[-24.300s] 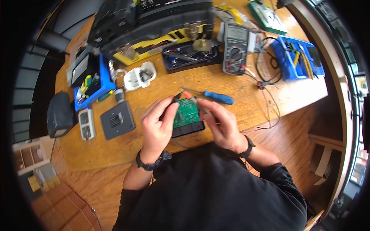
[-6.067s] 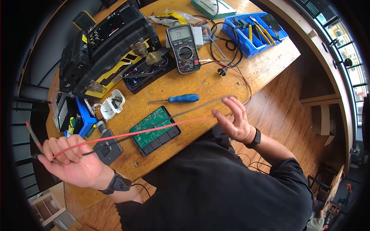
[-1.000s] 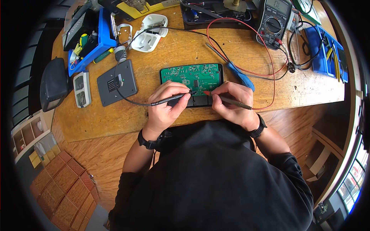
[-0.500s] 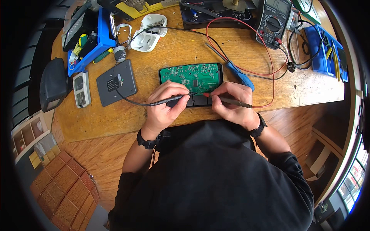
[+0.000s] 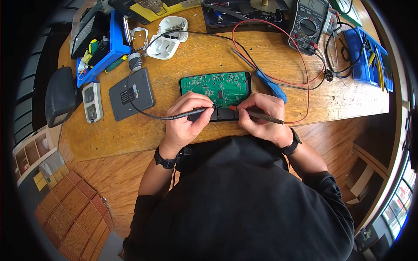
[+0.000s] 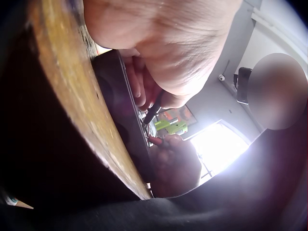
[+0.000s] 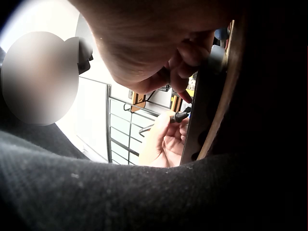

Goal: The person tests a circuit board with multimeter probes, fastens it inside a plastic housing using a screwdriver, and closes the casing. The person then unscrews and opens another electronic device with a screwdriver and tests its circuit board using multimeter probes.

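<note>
A green circuit board (image 5: 217, 89) lies in a dark case near the table's front edge. The left hand (image 5: 186, 117) pinches a black probe (image 5: 189, 113), its tip at the board's lower edge. From the right, the right hand (image 5: 264, 116) pinches a probe with a red front and brownish body (image 5: 265, 116), its tip beside the black one. Whether the tips touch metal cannot be told. In the left wrist view the black probe (image 6: 153, 111) and red tip (image 6: 155, 140) sit close together above the case (image 6: 120, 106). The multimeter (image 5: 309, 27) display seems to read OL.
Behind the right hand lies a blue screwdriver (image 5: 271, 86), with red and black leads looping around it. Left of the board are a grey cover (image 5: 132, 93), a white case (image 5: 164, 47) and a blue bin (image 5: 114, 50). Another blue bin (image 5: 363, 65) with pliers stands right.
Over the last second both hands have stayed almost in place, the probe tips shifting only slightly. Compared with six seconds ago, the hands have come together over the board, each with a probe.
</note>
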`<act>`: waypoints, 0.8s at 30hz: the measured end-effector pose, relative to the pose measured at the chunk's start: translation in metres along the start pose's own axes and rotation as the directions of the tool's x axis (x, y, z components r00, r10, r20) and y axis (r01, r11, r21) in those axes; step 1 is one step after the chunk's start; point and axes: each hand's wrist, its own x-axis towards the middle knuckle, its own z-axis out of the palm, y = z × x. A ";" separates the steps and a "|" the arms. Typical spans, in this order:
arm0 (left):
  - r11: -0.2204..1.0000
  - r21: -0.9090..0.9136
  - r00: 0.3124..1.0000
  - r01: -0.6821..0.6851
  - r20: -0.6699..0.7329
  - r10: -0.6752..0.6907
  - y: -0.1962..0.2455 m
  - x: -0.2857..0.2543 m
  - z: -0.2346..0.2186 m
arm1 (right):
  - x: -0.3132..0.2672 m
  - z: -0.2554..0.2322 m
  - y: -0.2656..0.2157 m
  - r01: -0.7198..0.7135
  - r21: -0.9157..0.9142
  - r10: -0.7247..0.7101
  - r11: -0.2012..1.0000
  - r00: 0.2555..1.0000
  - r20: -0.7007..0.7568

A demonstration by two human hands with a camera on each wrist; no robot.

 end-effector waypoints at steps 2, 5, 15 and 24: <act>1.000 -0.005 1.000 0.008 0.009 -0.008 0.001 0.000 -0.001 | -0.001 0.000 0.001 0.007 -0.005 -0.007 1.000 1.000 0.000; 1.000 -0.005 1.000 0.014 0.009 -0.014 0.000 -0.001 0.000 | -0.003 0.001 0.000 0.003 -0.026 -0.003 1.000 1.000 -0.021; 0.997 0.044 0.998 0.059 -0.031 -0.057 0.009 0.004 0.005 | -0.004 0.002 0.002 -0.060 -0.023 0.057 0.998 0.994 -0.097; 0.997 0.049 0.998 0.059 0.006 -0.059 0.011 0.006 0.007 | -0.003 0.001 -0.001 -0.077 -0.054 0.071 0.996 0.992 -0.108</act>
